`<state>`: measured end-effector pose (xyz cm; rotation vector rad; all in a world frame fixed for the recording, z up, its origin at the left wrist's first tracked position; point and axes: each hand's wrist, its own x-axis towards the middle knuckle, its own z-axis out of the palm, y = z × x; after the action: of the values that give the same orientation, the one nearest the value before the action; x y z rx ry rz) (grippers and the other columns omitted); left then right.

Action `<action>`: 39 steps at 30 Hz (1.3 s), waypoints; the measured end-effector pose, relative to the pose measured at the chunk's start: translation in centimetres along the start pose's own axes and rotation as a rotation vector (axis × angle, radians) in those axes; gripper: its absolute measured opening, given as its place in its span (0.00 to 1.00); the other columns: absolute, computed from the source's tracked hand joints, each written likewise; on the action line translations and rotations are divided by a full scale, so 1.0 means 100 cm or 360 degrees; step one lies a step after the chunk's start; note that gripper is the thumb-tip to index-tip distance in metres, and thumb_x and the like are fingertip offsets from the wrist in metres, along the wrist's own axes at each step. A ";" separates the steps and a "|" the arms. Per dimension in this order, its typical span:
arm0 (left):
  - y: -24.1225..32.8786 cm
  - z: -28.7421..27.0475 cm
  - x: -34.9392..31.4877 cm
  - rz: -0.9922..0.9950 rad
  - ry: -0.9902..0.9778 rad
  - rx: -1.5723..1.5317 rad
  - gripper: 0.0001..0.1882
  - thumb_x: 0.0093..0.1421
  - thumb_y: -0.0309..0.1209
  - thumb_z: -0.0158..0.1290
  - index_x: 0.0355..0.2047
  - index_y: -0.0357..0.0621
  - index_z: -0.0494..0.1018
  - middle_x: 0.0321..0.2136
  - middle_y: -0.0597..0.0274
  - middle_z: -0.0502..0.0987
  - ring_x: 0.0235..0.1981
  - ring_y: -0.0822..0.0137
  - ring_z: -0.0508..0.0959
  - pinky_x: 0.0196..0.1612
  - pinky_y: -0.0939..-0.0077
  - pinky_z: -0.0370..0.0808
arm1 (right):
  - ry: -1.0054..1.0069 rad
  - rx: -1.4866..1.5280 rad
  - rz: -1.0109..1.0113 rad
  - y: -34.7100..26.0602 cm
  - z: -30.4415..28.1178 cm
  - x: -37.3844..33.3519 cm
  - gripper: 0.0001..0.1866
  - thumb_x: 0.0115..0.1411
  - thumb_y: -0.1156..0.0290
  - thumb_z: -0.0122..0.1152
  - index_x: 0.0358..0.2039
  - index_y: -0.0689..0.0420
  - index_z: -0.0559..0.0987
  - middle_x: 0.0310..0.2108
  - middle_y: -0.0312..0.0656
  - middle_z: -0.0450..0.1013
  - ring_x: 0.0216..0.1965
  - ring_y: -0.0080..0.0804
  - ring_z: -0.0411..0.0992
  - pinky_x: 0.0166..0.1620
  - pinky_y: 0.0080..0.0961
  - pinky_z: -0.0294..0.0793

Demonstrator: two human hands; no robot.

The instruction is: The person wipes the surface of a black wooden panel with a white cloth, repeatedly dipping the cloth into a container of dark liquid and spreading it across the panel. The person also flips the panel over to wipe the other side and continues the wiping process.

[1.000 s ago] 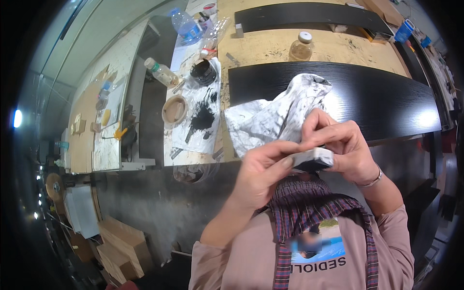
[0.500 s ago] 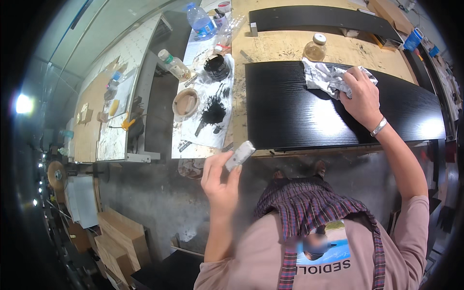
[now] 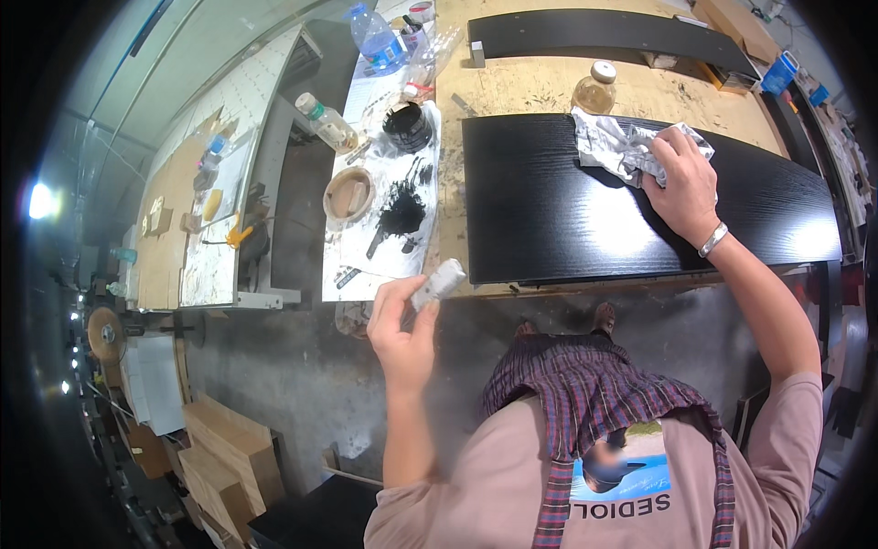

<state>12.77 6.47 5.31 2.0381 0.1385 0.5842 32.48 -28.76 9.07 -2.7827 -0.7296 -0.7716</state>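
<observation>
I remotely saw the left hand [image 3: 402,328] pinching a pale block [image 3: 442,283] near the bench [image 3: 450,210], probably light, firm, best held by its sides. The right hand [image 3: 684,183] clutched a crumpled cloth [image 3: 604,151], likely soft, best bunched, on the black board [image 3: 540,210]. Bottle [image 3: 375,41] and shirt [image 3: 494,494] bore print.

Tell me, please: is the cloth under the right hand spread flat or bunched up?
Bunched up: the white cloth lies in crumpled folds under the right hand.
</observation>
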 end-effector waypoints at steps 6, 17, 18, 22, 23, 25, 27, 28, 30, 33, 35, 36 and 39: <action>-0.005 -0.003 -0.006 -0.0074 0.0059 -0.0135 0.16 0.54 0.18 0.62 0.44 0.35 0.80 0.38 0.56 0.80 0.37 0.63 0.78 0.41 0.73 0.73 | -0.0001 -0.0006 0.0021 0.000 -0.002 -0.002 0.16 0.47 0.74 0.68 0.39 0.56 0.78 0.43 0.40 0.73 0.44 0.43 0.74 0.43 0.38 0.76; 0.009 -0.012 -0.003 0.0032 -0.0063 -0.0180 0.15 0.53 0.20 0.63 0.42 0.34 0.80 0.34 0.58 0.79 0.32 0.66 0.76 0.37 0.75 0.72 | 0.0043 0.0011 -0.0009 -0.002 -0.001 -0.001 0.16 0.46 0.77 0.67 0.37 0.59 0.75 0.43 0.43 0.73 0.44 0.47 0.74 0.42 0.39 0.75; 0.010 -0.010 -0.001 0.0030 0.0002 -0.0214 0.15 0.53 0.20 0.64 0.42 0.34 0.80 0.34 0.57 0.79 0.32 0.66 0.76 0.36 0.74 0.72 | 0.0040 0.0012 -0.0010 -0.003 -0.001 0.000 0.16 0.46 0.77 0.67 0.37 0.59 0.74 0.43 0.43 0.73 0.44 0.47 0.74 0.42 0.39 0.75; 0.010 -0.010 0.007 0.0204 -0.0186 0.0004 0.16 0.52 0.19 0.63 0.42 0.33 0.80 0.34 0.55 0.79 0.33 0.62 0.77 0.36 0.71 0.74 | 0.0023 -0.0011 0.0001 -0.002 -0.001 0.001 0.16 0.47 0.75 0.68 0.38 0.57 0.78 0.42 0.40 0.73 0.44 0.44 0.74 0.43 0.38 0.76; 0.012 -0.015 0.003 0.0177 -0.0226 0.0058 0.16 0.50 0.18 0.64 0.42 0.34 0.80 0.34 0.54 0.79 0.34 0.59 0.78 0.38 0.70 0.75 | 0.0019 -0.0010 0.0003 -0.002 -0.001 0.001 0.16 0.47 0.75 0.68 0.38 0.57 0.78 0.42 0.41 0.73 0.44 0.44 0.74 0.44 0.38 0.76; 0.013 -0.021 -0.002 0.0208 -0.0187 0.0056 0.16 0.49 0.17 0.63 0.41 0.34 0.80 0.34 0.54 0.79 0.34 0.59 0.78 0.38 0.70 0.75 | 0.0021 -0.0015 0.0010 -0.003 -0.001 0.000 0.16 0.47 0.75 0.67 0.38 0.57 0.78 0.42 0.41 0.73 0.44 0.43 0.74 0.44 0.38 0.76; 0.014 -0.021 -0.001 0.0221 -0.0135 0.0017 0.18 0.48 0.16 0.63 0.42 0.34 0.80 0.36 0.54 0.78 0.36 0.57 0.78 0.40 0.69 0.75 | 0.0034 -0.0026 0.0001 -0.003 -0.002 0.000 0.16 0.47 0.75 0.67 0.38 0.57 0.78 0.42 0.41 0.74 0.44 0.43 0.74 0.44 0.38 0.76; 0.014 -0.017 0.003 0.0258 -0.0130 0.0013 0.18 0.49 0.16 0.63 0.42 0.34 0.80 0.36 0.53 0.78 0.36 0.57 0.78 0.40 0.68 0.75 | 0.0024 -0.0023 0.0005 -0.003 -0.001 0.000 0.16 0.47 0.75 0.67 0.38 0.57 0.78 0.42 0.41 0.74 0.44 0.43 0.74 0.44 0.38 0.76; 0.013 -0.007 0.014 0.0332 -0.0117 0.0003 0.18 0.49 0.15 0.62 0.43 0.35 0.80 0.37 0.53 0.78 0.38 0.56 0.78 0.42 0.67 0.75 | 0.0006 -0.0020 0.0011 0.000 0.001 -0.001 0.16 0.47 0.75 0.67 0.38 0.57 0.78 0.42 0.41 0.74 0.44 0.44 0.74 0.44 0.38 0.76; -0.007 -0.005 0.019 0.0288 -0.0103 0.0145 0.19 0.50 0.15 0.62 0.44 0.35 0.80 0.38 0.53 0.78 0.40 0.55 0.77 0.43 0.66 0.75 | 0.0035 -0.0024 -0.0008 0.000 0.002 -0.001 0.16 0.47 0.75 0.67 0.38 0.57 0.77 0.43 0.42 0.74 0.45 0.44 0.74 0.44 0.39 0.76; -0.015 -0.009 0.017 0.0244 -0.0083 0.0118 0.19 0.50 0.15 0.61 0.45 0.36 0.80 0.39 0.53 0.78 0.41 0.54 0.77 0.44 0.66 0.75 | 0.0019 -0.0024 -0.0003 0.000 0.001 0.000 0.16 0.46 0.76 0.67 0.38 0.58 0.77 0.43 0.42 0.74 0.45 0.44 0.74 0.44 0.39 0.76; -0.014 -0.007 0.016 0.0243 -0.0104 0.0037 0.19 0.50 0.15 0.61 0.44 0.36 0.80 0.39 0.53 0.78 0.41 0.54 0.77 0.44 0.66 0.75 | 0.0002 -0.0025 0.0002 -0.001 0.001 -0.001 0.16 0.46 0.76 0.67 0.38 0.58 0.77 0.43 0.42 0.74 0.45 0.45 0.74 0.44 0.39 0.76; -0.004 -0.002 0.018 0.0281 -0.0198 -0.0072 0.18 0.50 0.15 0.61 0.44 0.35 0.79 0.40 0.53 0.78 0.42 0.55 0.78 0.47 0.68 0.75 | 0.0022 -0.0007 -0.0001 0.000 0.002 -0.001 0.16 0.46 0.76 0.66 0.38 0.58 0.77 0.43 0.42 0.73 0.45 0.45 0.74 0.44 0.39 0.75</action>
<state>14.30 7.38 5.69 2.0491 -0.1285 0.5621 32.54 -28.76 8.85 -2.7786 -0.7270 -0.7925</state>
